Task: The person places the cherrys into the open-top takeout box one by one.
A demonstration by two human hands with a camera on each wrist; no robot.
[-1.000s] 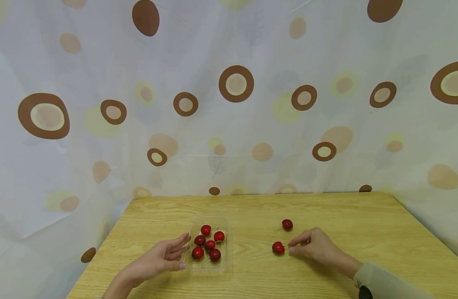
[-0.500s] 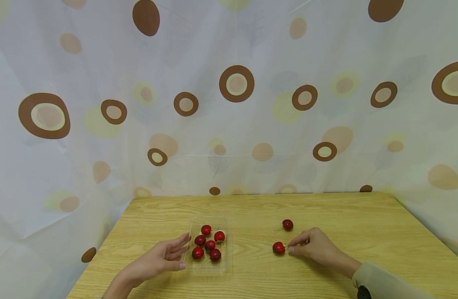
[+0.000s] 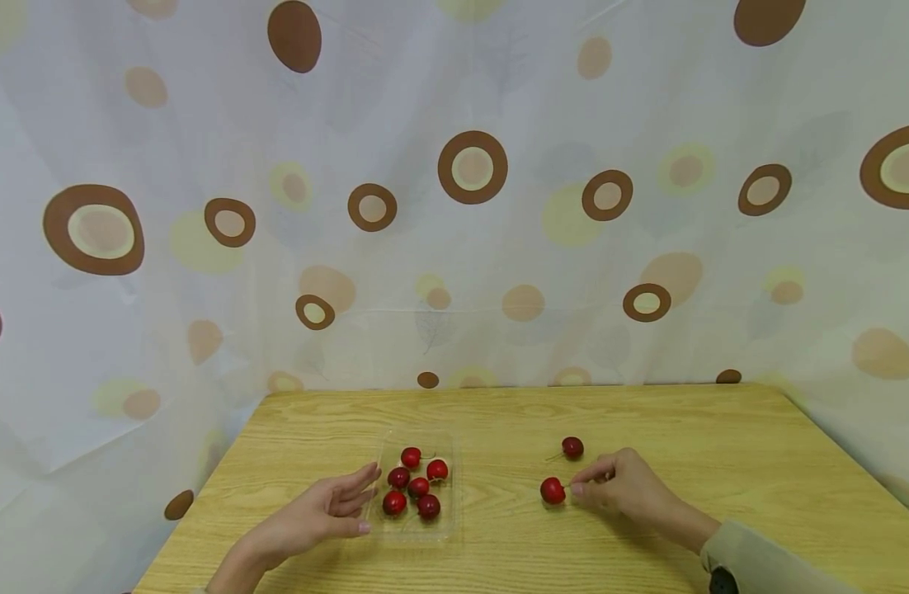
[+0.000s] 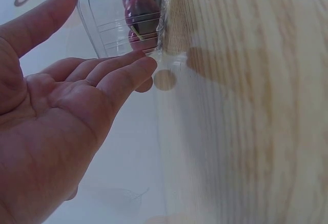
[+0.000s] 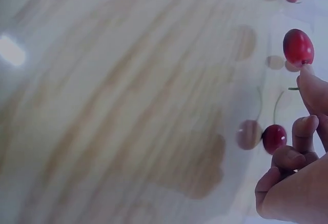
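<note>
One light, smooth, easily bruised cherry (image 3: 552, 491): our right hand (image 3: 624, 488) pinches its thin stem; left hand (image 3: 322, 513), fingers relaxed, touches the tray (image 3: 417, 535).

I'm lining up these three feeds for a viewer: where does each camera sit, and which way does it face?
Head: worn on the head, facing forward and down at the light wooden table and dotted curtain; both hands and a beige right sleeve show.
Left wrist: at the left wrist, facing along the open palm of the left hand to the clear plastic tray of red cherries.
Right wrist: at the right wrist, facing past the right hand to two loose red cherries, the nearer cherry at its fingertips.
Shared: head and left wrist views both show the tray; head and right wrist views both show the loose cherries.
</note>
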